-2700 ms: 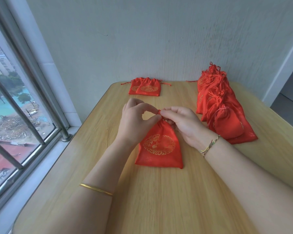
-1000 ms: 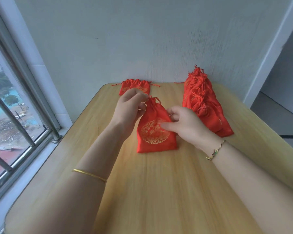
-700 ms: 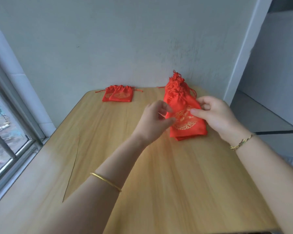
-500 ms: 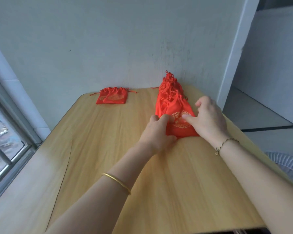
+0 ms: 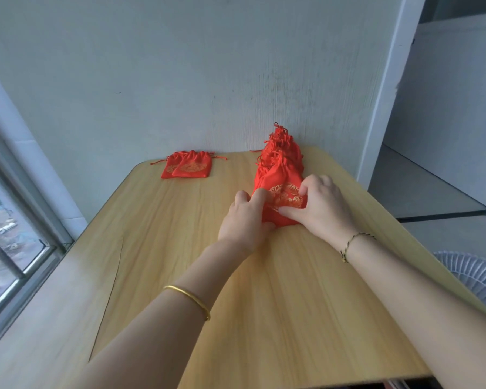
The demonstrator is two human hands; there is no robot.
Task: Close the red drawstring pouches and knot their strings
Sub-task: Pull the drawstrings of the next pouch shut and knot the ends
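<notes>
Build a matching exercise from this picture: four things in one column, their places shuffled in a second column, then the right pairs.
Things
1. gold bangle
2. braided bracelet
3. two flat pouches
4. front pouch of the long row

Places
A. held by left hand and right hand
B. on the left arm
C. at the far edge of the table, untouched
D. on the right wrist

Pairs: 1-B, 2-D, 3-C, 4-A
</notes>
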